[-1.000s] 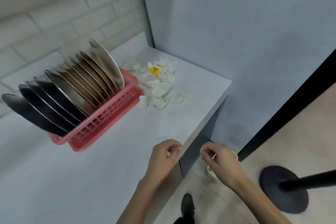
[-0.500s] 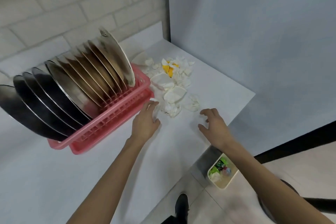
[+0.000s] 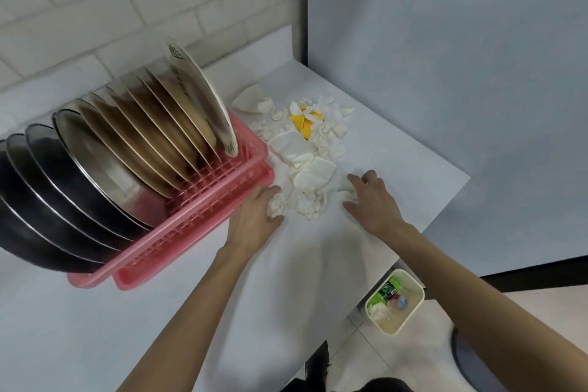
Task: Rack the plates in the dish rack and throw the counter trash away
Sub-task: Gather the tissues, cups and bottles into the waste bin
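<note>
both arms stretched forward: left hand [image 3: 258, 218] curls round a paper wad [image 3: 275, 204], right hand [image 3: 373, 200] grips a paper scrap [image 3: 346, 193], at the trash pile's [image 3: 307, 165] near edge, toward the worktop's [image 3: 401, 153] far right corner.

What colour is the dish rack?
The dish rack is pink; it shows best in the head view, the only one here.
</note>
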